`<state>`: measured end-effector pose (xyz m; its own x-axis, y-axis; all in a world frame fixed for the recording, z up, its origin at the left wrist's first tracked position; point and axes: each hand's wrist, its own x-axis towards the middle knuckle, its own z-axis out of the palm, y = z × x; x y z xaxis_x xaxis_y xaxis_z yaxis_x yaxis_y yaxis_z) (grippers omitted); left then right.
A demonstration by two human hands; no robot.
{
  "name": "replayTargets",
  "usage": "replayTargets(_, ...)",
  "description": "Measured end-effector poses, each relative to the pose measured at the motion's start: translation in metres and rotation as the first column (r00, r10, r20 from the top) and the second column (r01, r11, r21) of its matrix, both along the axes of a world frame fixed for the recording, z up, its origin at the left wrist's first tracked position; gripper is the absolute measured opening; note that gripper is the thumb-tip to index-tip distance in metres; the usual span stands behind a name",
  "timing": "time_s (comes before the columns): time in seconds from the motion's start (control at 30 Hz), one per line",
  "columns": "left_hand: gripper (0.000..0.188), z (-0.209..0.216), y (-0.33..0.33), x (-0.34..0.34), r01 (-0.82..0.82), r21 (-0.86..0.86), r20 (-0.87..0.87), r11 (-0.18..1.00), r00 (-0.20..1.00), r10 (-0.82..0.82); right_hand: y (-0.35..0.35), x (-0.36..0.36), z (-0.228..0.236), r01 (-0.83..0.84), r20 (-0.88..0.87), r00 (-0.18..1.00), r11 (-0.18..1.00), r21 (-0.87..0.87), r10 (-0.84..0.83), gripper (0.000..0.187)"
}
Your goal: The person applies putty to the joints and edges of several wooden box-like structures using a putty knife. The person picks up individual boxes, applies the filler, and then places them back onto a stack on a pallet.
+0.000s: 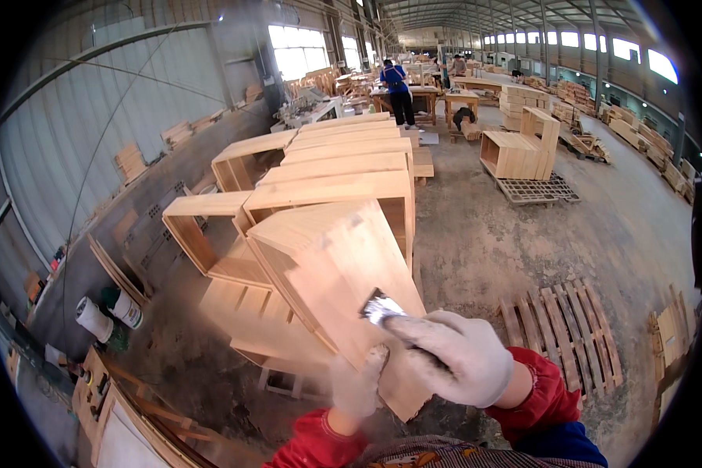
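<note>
My right hand (469, 355), in a white work glove, is closed round a putty knife (380, 306). The knife's metal blade lies at the face of a pale wooden box (331, 261) tilted in front of me. Most of the knife's handle is hidden in the glove. Closed on the box's near edge, my gloved left hand (356, 388) has its thumb on the upper face and its other fingers mostly hidden. A few slightly different-toned patches show near the box's far corner.
Several wooden boxes (335, 187) stand in a row beyond. A slatted pallet (561, 335) lies on the floor at right; another pallet bears more boxes (515, 152). White buckets (93, 318) stand by the left wall. A person in blue (395, 82) is at a far bench.
</note>
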<state>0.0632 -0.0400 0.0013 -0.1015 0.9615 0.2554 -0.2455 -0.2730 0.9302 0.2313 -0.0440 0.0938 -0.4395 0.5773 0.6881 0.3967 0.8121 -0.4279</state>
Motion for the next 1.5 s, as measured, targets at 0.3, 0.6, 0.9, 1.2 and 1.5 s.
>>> replayTargets(0.3,0.033,-0.024,-0.005,-0.005,-0.035,0.275,-0.343,0.961,0.93,0.133,0.002,-0.034,0.012,0.055,-0.073,0.996,0.998,-0.023,-0.057,0.046)
replayTargets(0.6,0.039,-0.017,-0.013,-0.005,0.003,0.363,-0.583,0.932,0.781,0.225,-0.003,-0.042,0.012,0.074,-0.083,0.994,0.997,-0.034,-0.077,0.042)
replayTargets(0.9,0.044,-0.028,-0.013,0.001,-0.087,0.201,-0.281,0.976,0.949,0.143,-0.008,-0.038,0.011,0.067,-0.084,0.994,0.998,-0.009,-0.068,0.044)
replayTargets(1.2,0.038,-0.032,-0.015,0.004,-0.046,0.124,-0.106,0.991,0.993,0.059,-0.004,-0.032,0.004,0.035,-0.109,0.993,0.999,-0.015,-0.036,0.045)
replayTargets(1.5,0.026,-0.028,-0.015,-0.003,-0.013,0.208,-0.196,0.978,0.979,0.055,0.002,-0.026,0.001,0.012,-0.112,0.994,0.998,-0.069,-0.02,0.043)
